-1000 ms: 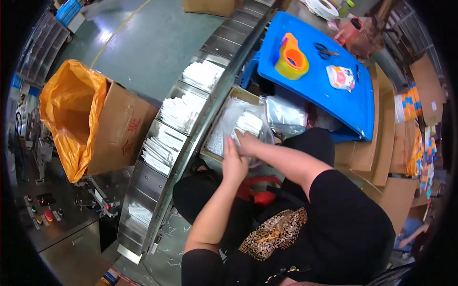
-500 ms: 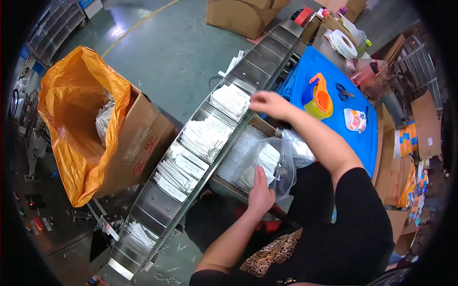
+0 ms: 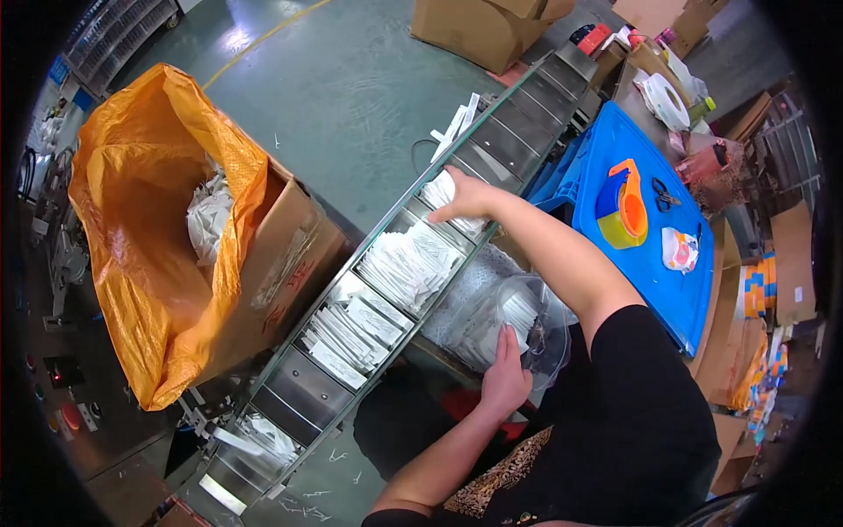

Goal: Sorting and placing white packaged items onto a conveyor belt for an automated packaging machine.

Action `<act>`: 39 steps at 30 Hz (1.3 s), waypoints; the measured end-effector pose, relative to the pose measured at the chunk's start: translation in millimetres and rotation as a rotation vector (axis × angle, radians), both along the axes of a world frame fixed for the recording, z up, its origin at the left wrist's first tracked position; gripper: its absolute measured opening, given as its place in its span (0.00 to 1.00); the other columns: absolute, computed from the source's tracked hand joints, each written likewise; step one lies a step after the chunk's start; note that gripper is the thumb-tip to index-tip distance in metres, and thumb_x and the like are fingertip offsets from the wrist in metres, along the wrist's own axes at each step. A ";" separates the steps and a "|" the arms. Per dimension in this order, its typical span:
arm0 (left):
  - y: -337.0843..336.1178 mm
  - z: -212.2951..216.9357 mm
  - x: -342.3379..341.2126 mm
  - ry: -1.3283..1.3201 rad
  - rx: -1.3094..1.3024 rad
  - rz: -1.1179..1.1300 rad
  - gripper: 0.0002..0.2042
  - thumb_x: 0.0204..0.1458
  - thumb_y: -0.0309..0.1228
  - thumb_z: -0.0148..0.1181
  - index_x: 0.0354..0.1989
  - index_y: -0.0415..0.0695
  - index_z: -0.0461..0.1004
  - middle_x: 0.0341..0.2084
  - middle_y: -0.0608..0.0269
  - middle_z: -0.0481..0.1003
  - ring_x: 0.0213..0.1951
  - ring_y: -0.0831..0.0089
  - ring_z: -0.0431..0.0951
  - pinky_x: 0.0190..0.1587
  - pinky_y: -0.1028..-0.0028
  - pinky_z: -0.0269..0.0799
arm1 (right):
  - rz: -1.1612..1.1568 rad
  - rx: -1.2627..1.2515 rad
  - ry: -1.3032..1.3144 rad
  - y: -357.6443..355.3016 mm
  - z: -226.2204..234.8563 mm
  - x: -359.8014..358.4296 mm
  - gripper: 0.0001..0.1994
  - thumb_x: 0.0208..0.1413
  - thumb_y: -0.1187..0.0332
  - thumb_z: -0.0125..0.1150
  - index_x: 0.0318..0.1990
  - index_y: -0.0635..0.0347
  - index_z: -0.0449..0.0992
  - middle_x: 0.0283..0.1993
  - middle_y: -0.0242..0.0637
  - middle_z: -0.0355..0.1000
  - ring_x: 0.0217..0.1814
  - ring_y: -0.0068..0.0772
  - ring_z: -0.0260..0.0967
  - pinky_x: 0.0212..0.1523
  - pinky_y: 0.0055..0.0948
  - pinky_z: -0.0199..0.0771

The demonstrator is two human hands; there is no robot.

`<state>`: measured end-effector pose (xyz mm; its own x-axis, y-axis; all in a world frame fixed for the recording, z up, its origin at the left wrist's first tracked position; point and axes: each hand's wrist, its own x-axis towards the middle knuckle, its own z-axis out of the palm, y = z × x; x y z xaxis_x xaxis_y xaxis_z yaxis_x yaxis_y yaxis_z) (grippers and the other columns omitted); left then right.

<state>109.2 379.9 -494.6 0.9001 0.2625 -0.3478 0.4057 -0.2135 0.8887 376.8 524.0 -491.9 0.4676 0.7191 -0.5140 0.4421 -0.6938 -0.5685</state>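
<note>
Orange plastic is lining the big cardboard box [image 3: 290, 263] on the left, and the orange bag liner [image 3: 149, 237] is gaping wide with some white crumpled stuff sitting down inside it. Running diagonally through the middle is a long metal conveyor tray [image 3: 290, 400] split into compartments, several of them loaded with stacks of white flat packets [image 3: 404, 263]. The person's right hand [image 3: 464, 200] is reaching out over one of the upper compartments and pressing down on a small stack of packets there, fingers bent and lying on top of the pile; can't really tell if it's actually pinching any of them or just resting on them. The left hand [image 3: 507, 373] is lying close to the body against a clear plastic bag [image 3: 518, 321] that's holding more of the same white packets, fingers stretched flat along the bag's side rather than curled around it. That bag is sitting just beside the near edge of the tray, between it and the person's lap. Off to the right, a blue plastic lid [image 3: 650, 281] is serving as a work surface, carrying an orange and yellow tape dispenser [image 3: 625, 204], a pair of scissors [image 3: 663, 195] right next to it and a small white packet roll [image 3: 679, 250].
</note>
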 end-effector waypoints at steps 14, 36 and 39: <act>8.7 3.3 4.4 -0.051 -0.091 0.140 0.36 0.40 0.25 0.48 0.61 0.33 0.42 0.59 0.38 0.49 0.59 0.47 0.54 0.57 0.65 0.55 | -0.191 0.321 -0.211 -27.7 8.0 32.2 0.41 0.31 0.64 0.68 0.57 0.59 0.56 0.47 0.46 0.67 0.50 0.38 0.65 0.53 0.30 0.62; -3.7 5.8 -1.9 -0.076 0.001 0.163 0.36 0.41 0.24 0.47 0.61 0.32 0.41 0.60 0.37 0.46 0.61 0.46 0.49 0.59 0.63 0.52 | -0.012 -0.296 -0.303 -202.5 -30.5 -86.8 0.55 0.27 0.47 0.70 0.64 0.51 0.44 0.66 0.53 0.40 0.65 0.62 0.42 0.59 0.52 0.51; -10.2 -1.9 -8.3 -0.167 0.139 0.147 0.36 0.40 0.24 0.48 0.61 0.32 0.41 0.61 0.38 0.45 0.61 0.46 0.50 0.58 0.62 0.54 | 0.015 -0.287 -0.296 -190.0 -14.3 -108.4 0.54 0.29 0.42 0.67 0.65 0.42 0.41 0.69 0.48 0.34 0.67 0.66 0.34 0.58 0.65 0.42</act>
<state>100.9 369.7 -496.5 0.8908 0.4294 -0.1488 0.2912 -0.2880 0.9123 268.4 334.0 -506.2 0.6159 0.5741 -0.5395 0.5687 -0.7979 -0.1998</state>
